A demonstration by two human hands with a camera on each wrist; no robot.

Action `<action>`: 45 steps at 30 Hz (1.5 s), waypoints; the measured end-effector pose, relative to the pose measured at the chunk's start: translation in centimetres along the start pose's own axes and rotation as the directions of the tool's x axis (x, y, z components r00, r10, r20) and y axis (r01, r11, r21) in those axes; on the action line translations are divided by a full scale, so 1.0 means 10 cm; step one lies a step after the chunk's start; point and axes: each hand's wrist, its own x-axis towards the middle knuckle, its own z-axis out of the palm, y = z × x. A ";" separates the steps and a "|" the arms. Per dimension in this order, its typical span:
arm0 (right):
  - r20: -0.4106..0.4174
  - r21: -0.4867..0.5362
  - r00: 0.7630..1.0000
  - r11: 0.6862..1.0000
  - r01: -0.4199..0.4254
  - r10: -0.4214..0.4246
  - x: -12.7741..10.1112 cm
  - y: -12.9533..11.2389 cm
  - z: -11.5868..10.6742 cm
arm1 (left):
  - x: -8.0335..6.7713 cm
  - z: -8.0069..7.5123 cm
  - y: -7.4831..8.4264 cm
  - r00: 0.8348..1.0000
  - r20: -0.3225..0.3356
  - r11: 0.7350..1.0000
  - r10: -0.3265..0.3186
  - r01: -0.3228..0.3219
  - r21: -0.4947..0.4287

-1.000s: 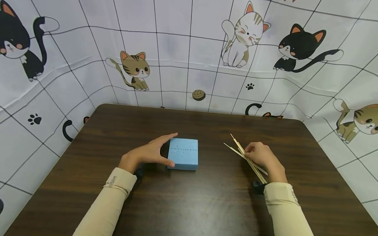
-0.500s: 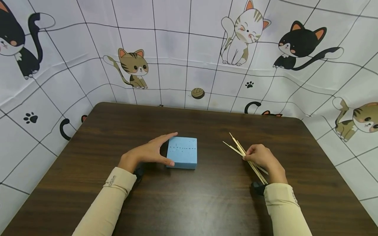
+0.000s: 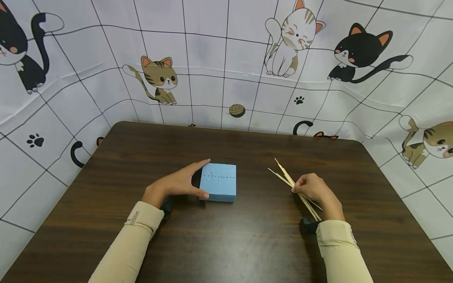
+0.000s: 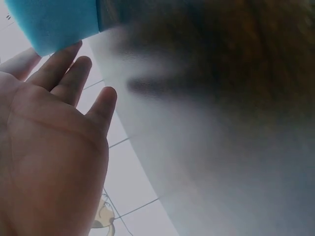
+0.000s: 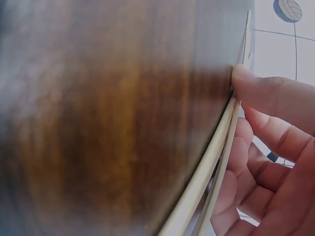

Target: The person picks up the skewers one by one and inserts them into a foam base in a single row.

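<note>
A square light-blue block (image 3: 217,182) lies on the brown table, with a row of small dark holes across its top. My left hand (image 3: 177,182) holds its left side, thumb at the front face and fingers at the back. In the left wrist view, straight fingers (image 4: 69,73) reach the block's edge (image 4: 59,24); the thumb is out of sight. To the right lies a loose bundle of thin, pale sticks (image 3: 287,177) with narrower tips. My right hand (image 3: 315,191) pinches the bundle between thumb and fingertips, and the right wrist view shows the sticks (image 5: 202,182) running past the palm.
The dark wooden table (image 3: 240,243) has a rounded far edge. Behind and beside it hangs a white curtain (image 3: 209,59) with a grid and cartoon cats. A dark wrist strap (image 3: 308,226) shows at the right cuff.
The right hand's fingertips have shifted slightly down along the sticks. The left hand and the block keep their places; the head view has tilted a little.
</note>
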 end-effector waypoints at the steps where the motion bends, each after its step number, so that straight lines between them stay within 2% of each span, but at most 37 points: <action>1: 0.002 -0.004 1.000 1.000 0.003 -0.003 0.00 0.00 0.00 | 0.00 0.00 0.00 1.000 0.001 1.000 -0.003 0.003 0.000; 13: -0.016 -0.071 0.998 0.996 0.059 -0.060 -0.03 0.00 -0.02 | -0.01 0.01 -0.02 1.000 0.011 1.000 -0.026 0.026 -0.006; 20: -0.097 -0.114 0.988 0.987 0.111 -0.122 -0.05 -0.06 -0.10 | -0.02 0.01 -0.05 0.999 0.006 0.999 -0.033 0.033 -0.008; 25: -0.177 -0.117 0.965 0.977 0.176 -0.195 -0.08 -0.20 -0.17 | -0.03 0.01 -0.05 0.999 0.005 0.999 -0.034 0.034 -0.011; 31: -0.256 -0.112 0.922 0.956 0.269 -0.290 -0.12 -0.44 -0.20 | -0.04 0.00 -0.05 1.000 0.006 0.999 -0.030 0.030 -0.012; 41: -0.274 -0.034 0.876 0.915 0.403 -0.396 -0.17 -0.87 -0.14 | -0.02 -0.01 -0.01 1.000 0.015 1.000 -0.018 0.018 -0.020; 45: -0.297 0.032 0.849 0.884 0.466 -0.437 -0.19 -1.06 -0.08 | -0.02 0.00 -0.01 1.000 0.014 1.000 -0.022 0.023 -0.016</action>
